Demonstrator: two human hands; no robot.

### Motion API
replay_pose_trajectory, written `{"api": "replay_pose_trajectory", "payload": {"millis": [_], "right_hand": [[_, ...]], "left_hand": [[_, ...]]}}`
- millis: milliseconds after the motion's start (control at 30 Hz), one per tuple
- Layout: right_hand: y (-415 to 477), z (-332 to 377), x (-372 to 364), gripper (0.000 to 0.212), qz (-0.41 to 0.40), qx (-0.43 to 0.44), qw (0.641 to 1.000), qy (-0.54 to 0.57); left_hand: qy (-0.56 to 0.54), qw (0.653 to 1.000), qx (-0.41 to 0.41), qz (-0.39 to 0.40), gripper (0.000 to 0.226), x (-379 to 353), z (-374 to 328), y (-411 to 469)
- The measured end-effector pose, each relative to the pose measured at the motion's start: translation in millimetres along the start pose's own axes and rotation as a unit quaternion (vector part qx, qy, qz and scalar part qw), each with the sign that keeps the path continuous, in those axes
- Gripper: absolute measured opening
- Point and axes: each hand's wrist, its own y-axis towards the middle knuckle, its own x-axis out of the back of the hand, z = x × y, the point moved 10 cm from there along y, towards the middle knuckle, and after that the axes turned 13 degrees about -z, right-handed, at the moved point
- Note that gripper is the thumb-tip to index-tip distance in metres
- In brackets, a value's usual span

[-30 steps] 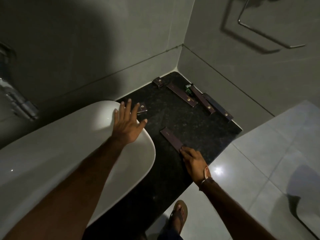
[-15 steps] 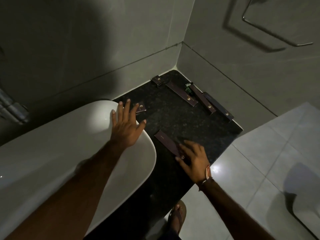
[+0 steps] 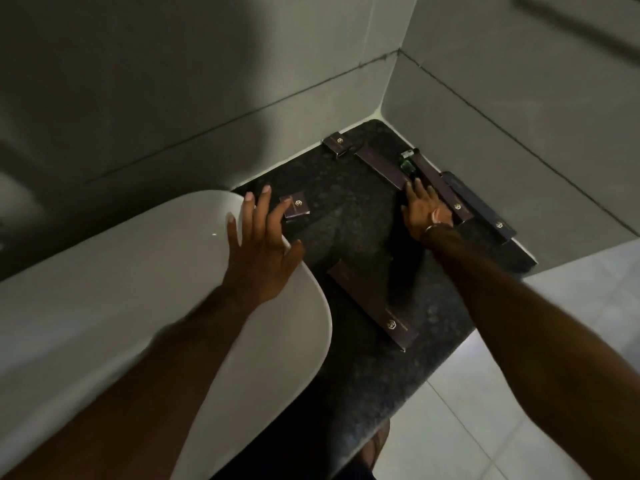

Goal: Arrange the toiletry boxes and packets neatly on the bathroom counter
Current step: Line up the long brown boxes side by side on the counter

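Left hand: we are resting our left hand flat on the rim of the white basin, fingers spread apart and holding nothing; its fingertips are lying just beside a small dark box.
Right hand: we are stretching our right hand across the dark speckled counter toward the corner, fingers extended and loosely apart; the fingertips are touching the near end of a long box, and we cannot tell whether they are gripping it.
Near box: a long dark box is lying flat by the front edge of the counter, between our two forearms, apart from both hands.
Corner group: a second small box is sitting near the back wall; two more long boxes are lying side by side along the right wall, the nearer one just beside our right hand.
Green item: a small green packet is showing between the long boxes at the back; it is too blurred to say more.
Floor: pale tiles are showing below the counter edge.
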Motion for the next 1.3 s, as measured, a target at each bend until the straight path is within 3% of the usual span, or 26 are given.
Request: {"api": "replay_pose_trajectory", "payload": {"millis": [200,467,767,1300], "right_hand": [[-93.4,-17.3,19.4,0.044,-0.083,-0.024,0.988,0.127],[-217.9,-36.2,9.2,0.033,-0.082,0.01,0.983,0.165],[-213.6,-23.0,4.9,0.031,-0.076,0.07,0.98,0.173],[-217.9,-28.3,2.4,0.032,-0.088,0.051,0.979,0.178]], "left_hand": [[-0.009,1.0,0.005,0.025,0.07,4.8,-3.4,-1.5],[0.032,0.999,0.02,0.023,0.069,12.3,-7.5,-1.0],[0.041,0.998,0.027,0.025,0.071,13.1,-9.3,-0.8],[0.033,0.999,0.028,0.025,0.069,8.3,-6.0,-1.0]]}}
